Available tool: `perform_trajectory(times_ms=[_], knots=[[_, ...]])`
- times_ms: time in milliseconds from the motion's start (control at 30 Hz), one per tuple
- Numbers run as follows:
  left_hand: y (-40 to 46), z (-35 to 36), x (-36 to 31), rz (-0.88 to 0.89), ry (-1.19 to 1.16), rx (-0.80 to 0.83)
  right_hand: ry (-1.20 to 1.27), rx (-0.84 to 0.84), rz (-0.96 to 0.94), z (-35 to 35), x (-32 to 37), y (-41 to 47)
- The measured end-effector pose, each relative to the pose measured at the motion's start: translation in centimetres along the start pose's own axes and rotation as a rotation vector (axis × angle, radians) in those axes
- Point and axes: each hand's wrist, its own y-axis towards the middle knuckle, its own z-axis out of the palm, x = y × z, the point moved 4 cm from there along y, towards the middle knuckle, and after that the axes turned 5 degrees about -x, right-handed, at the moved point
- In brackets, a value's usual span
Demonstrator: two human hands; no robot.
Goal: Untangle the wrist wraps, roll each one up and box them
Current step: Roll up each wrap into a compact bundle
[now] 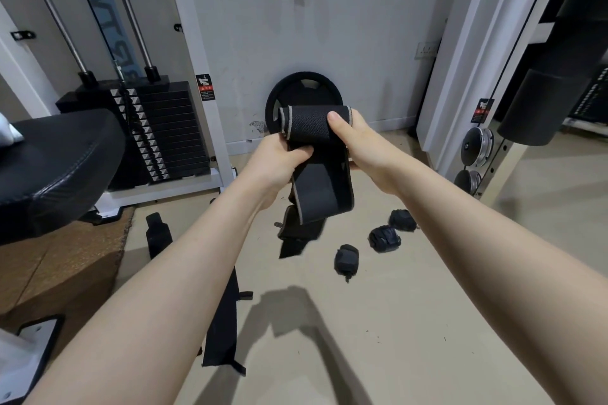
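Your right hand [353, 138] has its thumb pressed flat on top of the started roll, the other fingers curled behind it, so the wrist wrap [311, 154] is pinched at its upper end. Your left hand [279, 154] sits just below and to the left, fingers curled round the band under the roll, gripping it.

The roll's axis runs left to right between your two hands, and the loose tail hangs straight down from it toward the floor [411, 306], its lower end blurred. So the length yet to be wound lies below your fingers, at right angles to the roll; I judge the next turn must bring that tail upward, with your left hand the nearer one to feed it.

Farther out, three rolled wraps [385, 238] lie on the floor to the right, near each other. An unrolled strap [223, 316] lies flat lower left. No box shows.
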Motion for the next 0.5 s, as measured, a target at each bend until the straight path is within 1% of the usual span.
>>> perform_trajectory(times_ms=[167,233,300,333,400,500], knots=[[0.1,-0.1,0.7,-0.02,0.002,-0.097,0.102,0.027,-0.014,0.0,-0.8,-0.3],[0.2,-0.1,1.0,-0.053,-0.019,-0.131,0.106,0.05,-0.017,-0.1,-0.7,-0.4],[0.4,0.0,1.4,-0.091,-0.024,-0.126,0.089,0.067,-0.041,-0.3,-0.6,-0.6],[0.4,0.2,1.6,-0.117,-0.005,-0.101,0.068,0.07,-0.05,-0.5,-0.7,-0.6],[0.2,0.5,2.0,-0.182,0.02,0.013,0.0,0.069,-0.081,-0.8,-1.0,-0.8],[-0.3,0.9,2.2,-0.289,-0.142,0.216,-0.059,0.066,-0.179,-1.5,-1.4,-1.2]])
